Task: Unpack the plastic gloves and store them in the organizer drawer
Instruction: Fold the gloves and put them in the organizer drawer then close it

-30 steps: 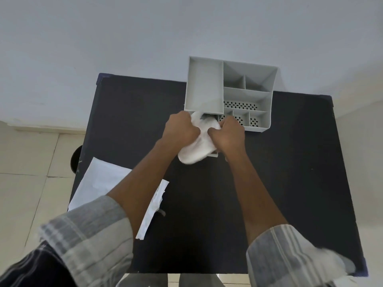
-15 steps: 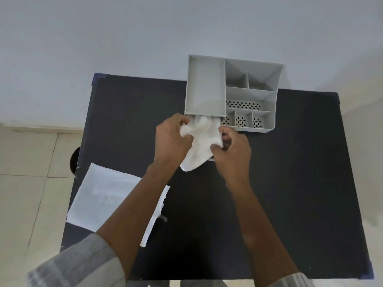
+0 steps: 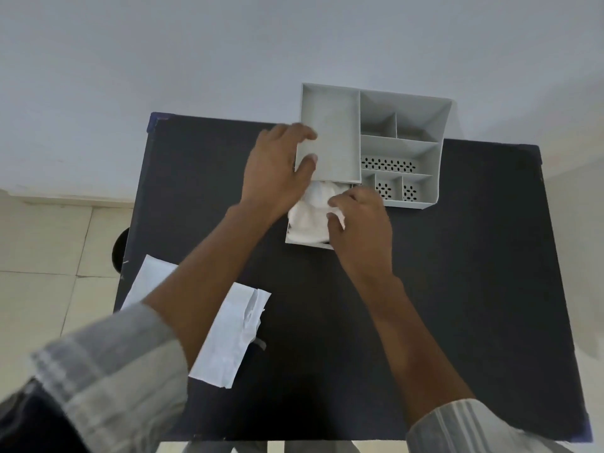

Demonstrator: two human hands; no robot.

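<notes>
- the torn white wrapper lies flat on the near left of the dark desk, partly under the left forearm; a sweep of that arm could push it off the edge.
- the right hand is curled, fingertips pressing down on the white gloves, which sit bunched in the pulled-out drawer just in front of the organizer.
- the gloves bulge above the drawer rim, so they could snag on the organizer's front edge or spill out when the drawer is shut.
- the left hand is spread against the organizer's left side, thumb hooked over its wall; if that brace slips, the organizer may slide toward the wall behind.
- the drawer's right part and how far in the gloves reach are hidden under the hands.
</notes>
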